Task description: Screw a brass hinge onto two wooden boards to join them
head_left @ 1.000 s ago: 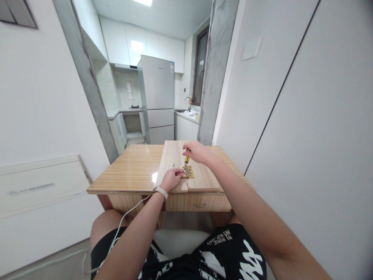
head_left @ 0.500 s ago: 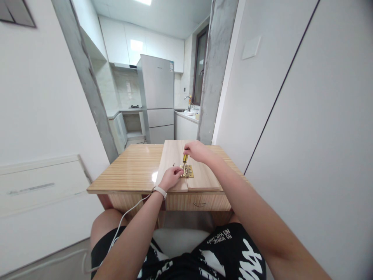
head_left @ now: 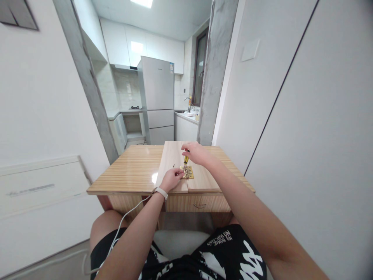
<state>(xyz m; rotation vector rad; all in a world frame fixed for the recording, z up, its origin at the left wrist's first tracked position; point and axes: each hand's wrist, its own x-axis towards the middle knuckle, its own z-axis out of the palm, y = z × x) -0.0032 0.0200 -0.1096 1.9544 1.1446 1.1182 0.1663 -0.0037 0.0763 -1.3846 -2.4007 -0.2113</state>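
My right hand [head_left: 196, 153] grips the top of a screwdriver [head_left: 185, 160] with a yellow and black handle. The tool stands nearly upright, its shaft pointing down at a brass hinge [head_left: 190, 172]. That hinge lies over the seam between two pale wooden boards [head_left: 204, 182]. Fingertips of my left hand [head_left: 171, 179] are pinched together at the hinge's left side, close to the screwdriver tip; what they hold is hidden. A small dark screw [head_left: 173, 166] is on the left board, just beyond my left fingers.
The boards rest on a wood-grain table [head_left: 131, 167] with a drawer [head_left: 199, 204] at the front. A white cable [head_left: 125, 216] runs from near my left wrist past my leg. Beyond the table stand a grey fridge [head_left: 159, 89] and a sink counter [head_left: 186, 122].
The fingers of my right hand have loosened slightly and shifted on the screwdriver handle, a little to the left. My left hand stays at the hinge.
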